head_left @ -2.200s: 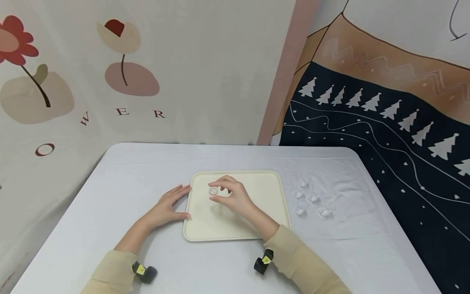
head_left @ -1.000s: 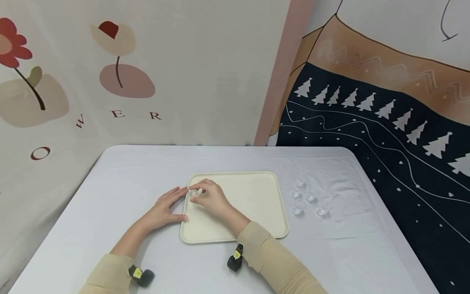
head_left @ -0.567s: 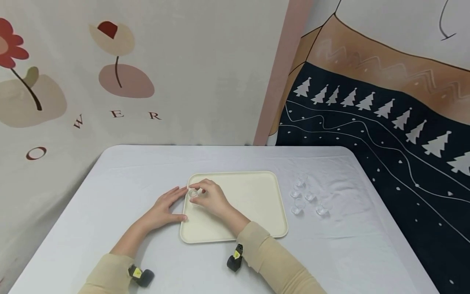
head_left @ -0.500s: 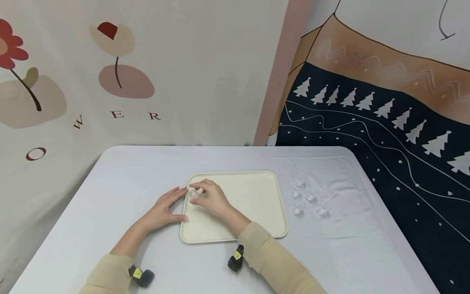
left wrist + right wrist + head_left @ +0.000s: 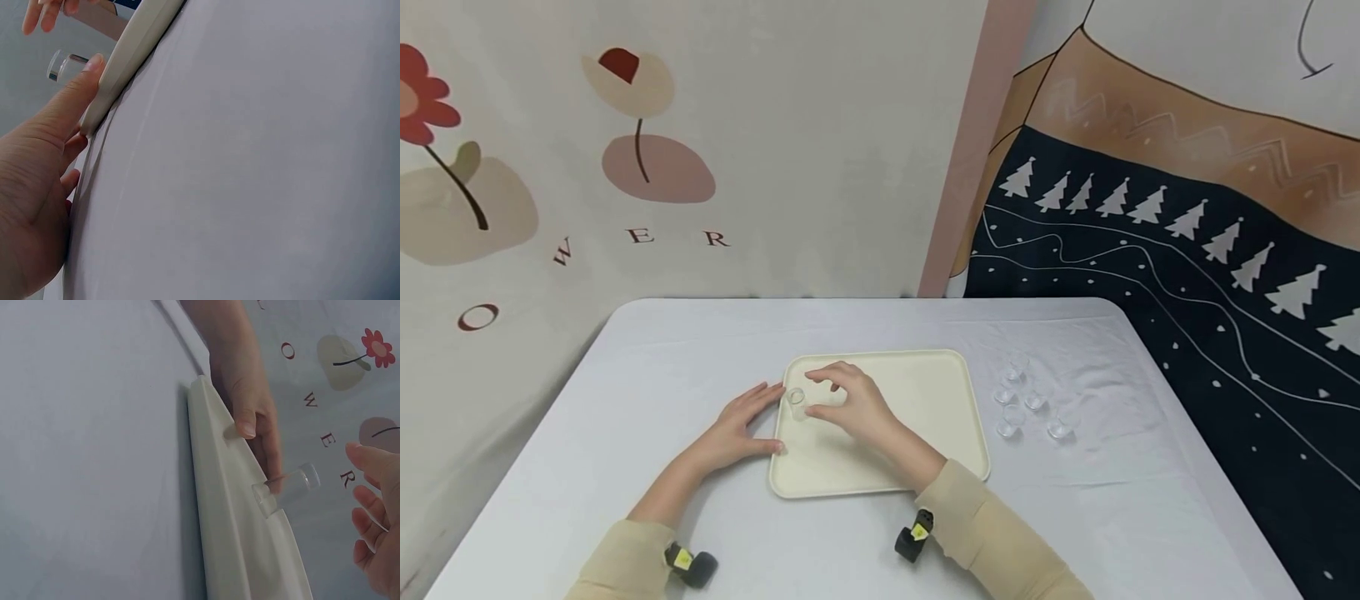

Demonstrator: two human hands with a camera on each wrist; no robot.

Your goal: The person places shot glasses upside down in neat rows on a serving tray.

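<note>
A small clear cup stands upright near the left edge of the cream tray. My right hand is just to the right of this cup, thumb and fingers spread apart with nothing between them. In the right wrist view a gap shows between the fingertips and the cup. My left hand rests at the tray's left side, its fingertips and thumb touching the rim. The left wrist view shows that thumb lying along the tray's edge.
Several more clear cups stand grouped on the white tablecloth, right of the tray. Behind the table hangs a printed cloth with flowers and letters; a dark one with white trees hangs at the right.
My right hand carried the cup leftward across the tray and set it down near the left edge. It has since let go and drawn back right. The left hand stays at the rim.
</note>
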